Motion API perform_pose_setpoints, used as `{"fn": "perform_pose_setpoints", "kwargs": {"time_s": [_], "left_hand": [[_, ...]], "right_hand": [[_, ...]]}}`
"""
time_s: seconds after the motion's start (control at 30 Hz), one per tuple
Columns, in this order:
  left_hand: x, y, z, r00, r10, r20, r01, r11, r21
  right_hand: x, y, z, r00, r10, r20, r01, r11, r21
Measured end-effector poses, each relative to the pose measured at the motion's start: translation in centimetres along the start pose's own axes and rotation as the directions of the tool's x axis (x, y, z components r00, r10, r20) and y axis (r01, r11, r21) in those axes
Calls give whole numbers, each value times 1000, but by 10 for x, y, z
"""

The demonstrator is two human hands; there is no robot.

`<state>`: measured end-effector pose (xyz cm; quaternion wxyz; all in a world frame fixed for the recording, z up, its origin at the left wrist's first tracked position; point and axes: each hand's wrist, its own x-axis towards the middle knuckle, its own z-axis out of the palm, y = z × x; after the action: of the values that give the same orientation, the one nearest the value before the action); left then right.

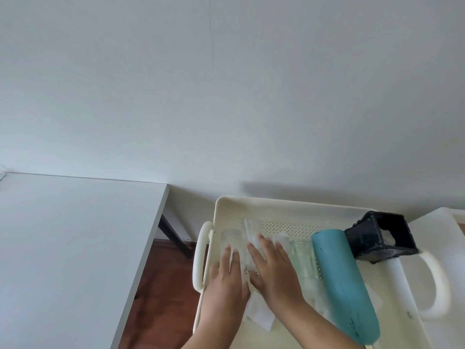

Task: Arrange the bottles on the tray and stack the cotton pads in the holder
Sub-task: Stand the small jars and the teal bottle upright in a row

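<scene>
A cream perforated tray with looped handles holds several bottles lying down. My left hand rests on a clear bottle at the tray's left side. My right hand lies flat over a second clear bottle beside it. More clear bottles lie to the right, then a large teal bottle on its side. White cotton pads lie under and below my hands. A black square holder lies tipped at the tray's far right corner.
A white table stands to the left, across a gap that shows wooden floor and a dark table leg. A plain wall runs close behind the tray. A white surface sits under the tray's right side.
</scene>
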<state>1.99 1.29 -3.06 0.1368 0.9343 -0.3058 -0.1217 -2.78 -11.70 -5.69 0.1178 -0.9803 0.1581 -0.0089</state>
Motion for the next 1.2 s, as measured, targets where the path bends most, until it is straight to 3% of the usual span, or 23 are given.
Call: {"fn": "perform_pose_setpoints", "kwargs": {"time_s": [0.2, 0.4, 0.7, 0.83, 0.97, 1.2], "left_hand": [[8, 2, -4, 990, -23, -139, -10, 973, -229], [51, 10, -34, 979, -27, -202, -25, 968, -249], [103, 7, -62, 996, 0, -86, -23, 965, -263], [122, 2, -74, 999, 50, -16, -52, 962, -268], [136, -6, -82, 996, 88, 26, -79, 962, -262], [144, -22, -90, 974, 157, 164, -122, 971, -205]], "right_hand": [[10, 12, -19, 997, 39, -59, -22, 963, 269], [47, 31, -46, 996, 12, -86, 24, 913, 408], [86, 49, -65, 994, -59, 91, 5, 863, 506], [94, 52, -66, 975, -94, 202, -12, 884, 467], [99, 51, -63, 974, -105, 201, 15, 915, 404], [97, 52, -53, 987, -51, 153, -26, 886, 463]]}}
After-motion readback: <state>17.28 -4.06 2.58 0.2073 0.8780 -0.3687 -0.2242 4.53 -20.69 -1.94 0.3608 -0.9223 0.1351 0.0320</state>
